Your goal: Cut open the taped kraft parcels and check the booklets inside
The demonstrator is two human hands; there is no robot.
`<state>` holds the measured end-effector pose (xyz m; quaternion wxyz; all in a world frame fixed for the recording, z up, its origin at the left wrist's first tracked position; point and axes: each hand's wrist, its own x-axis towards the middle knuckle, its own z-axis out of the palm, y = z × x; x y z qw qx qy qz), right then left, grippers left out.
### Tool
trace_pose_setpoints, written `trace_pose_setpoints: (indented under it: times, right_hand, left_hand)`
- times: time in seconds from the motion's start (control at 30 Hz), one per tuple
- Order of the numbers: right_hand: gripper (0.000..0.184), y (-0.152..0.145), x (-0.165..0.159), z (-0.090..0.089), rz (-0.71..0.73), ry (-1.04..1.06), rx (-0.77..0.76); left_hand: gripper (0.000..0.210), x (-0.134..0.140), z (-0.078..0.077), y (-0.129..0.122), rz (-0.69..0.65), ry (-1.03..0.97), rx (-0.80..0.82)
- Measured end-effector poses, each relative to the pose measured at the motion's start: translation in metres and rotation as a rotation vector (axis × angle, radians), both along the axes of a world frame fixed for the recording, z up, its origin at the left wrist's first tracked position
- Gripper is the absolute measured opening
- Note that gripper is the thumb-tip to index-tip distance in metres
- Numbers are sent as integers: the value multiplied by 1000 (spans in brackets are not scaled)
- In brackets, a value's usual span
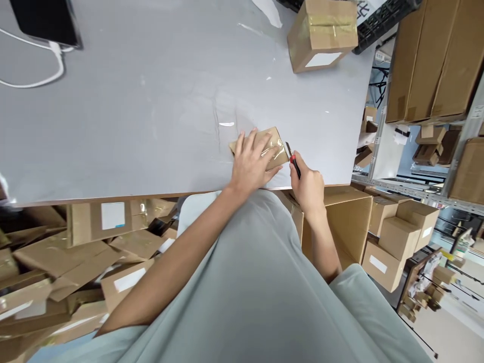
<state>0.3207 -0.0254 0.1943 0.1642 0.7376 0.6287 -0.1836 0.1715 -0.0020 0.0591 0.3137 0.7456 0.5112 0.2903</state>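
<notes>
Near the front edge of the grey table lies a small, flattish brown cardboard package (279, 157) with shiny clear tape on it. My left hand (251, 161) lies on top of this package, fingers spread and pressing it against the table, and covers much of it. Just to the right, my right hand (308, 184) is closed around a utility knife (294, 162) with a red and black handle. The knife's dark blade is out and points up and left, close beside the package's right edge; I cannot tell whether it touches.
A taped cardboard box (321, 38) stands at the table's back right, beside a black crate (385, 25). A phone or tablet (45, 20) with a white cable is at the far left. Cardboard boxes (113, 222) pile below the front edge; an open carton (346, 222) stands below right.
</notes>
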Motion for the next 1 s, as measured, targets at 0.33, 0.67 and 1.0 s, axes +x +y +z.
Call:
trace_pose_setpoints:
  times: [0.33, 0.67, 1.0]
  right_hand:
    - [57, 25, -16, -12, 59, -60, -88]
    - [56, 30, -33, -12, 36, -153, -136]
    - [43, 8, -32, 8, 19, -185, -183]
  left_hand:
    - [43, 0, -6, -2, 33, -49, -14]
    - [41, 1, -4, -3, 59, -116, -74]
    - [40, 2, -3, -8, 24, -58, -37]
